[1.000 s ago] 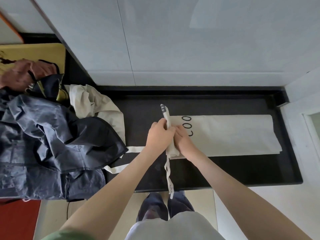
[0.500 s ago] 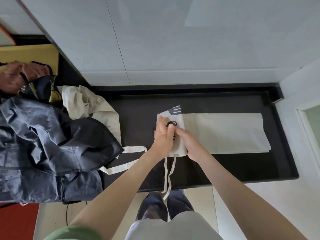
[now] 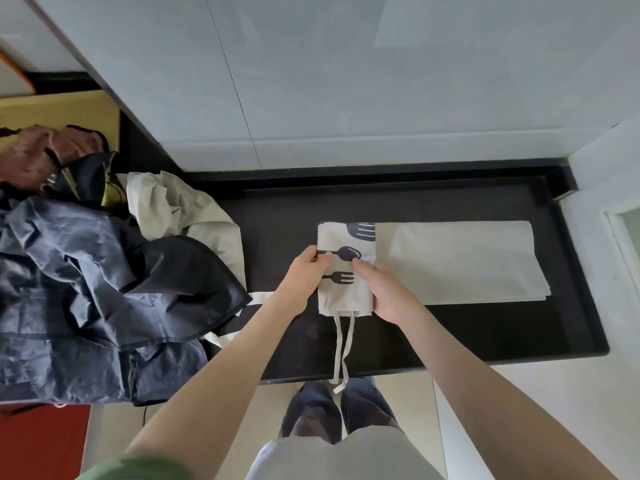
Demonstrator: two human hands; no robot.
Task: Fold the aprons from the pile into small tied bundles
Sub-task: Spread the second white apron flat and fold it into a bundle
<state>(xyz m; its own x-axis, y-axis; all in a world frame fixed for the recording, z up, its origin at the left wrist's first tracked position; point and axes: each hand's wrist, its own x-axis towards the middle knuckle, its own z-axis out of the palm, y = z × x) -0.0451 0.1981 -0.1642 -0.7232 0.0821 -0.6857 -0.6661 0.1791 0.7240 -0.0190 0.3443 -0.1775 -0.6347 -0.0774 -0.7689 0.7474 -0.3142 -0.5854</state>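
Observation:
A cream apron (image 3: 460, 261) lies as a long folded strip on the black counter (image 3: 485, 334). Its left end is turned over into a flap (image 3: 346, 296) printed with dark spoon and fork shapes. My left hand (image 3: 306, 271) pinches the flap's left edge. My right hand (image 3: 384, 292) holds the flap's right edge, thumb on the print. Two cream ties (image 3: 343, 351) hang from under the flap over the counter's front edge. A pile of aprons (image 3: 86, 282) in dark blue, cream and brown lies at the left.
A grey wall panel (image 3: 346, 81) rises behind the counter, and a white wall (image 3: 609, 174) bounds it on the right. A cream strap (image 3: 259, 297) runs from the pile toward my left wrist. A yellow surface (image 3: 59, 109) shows behind the pile.
The apron's left end, held upright a second ago, has been folded over to the right and now lies flat on the strip. Both hands moved with it.

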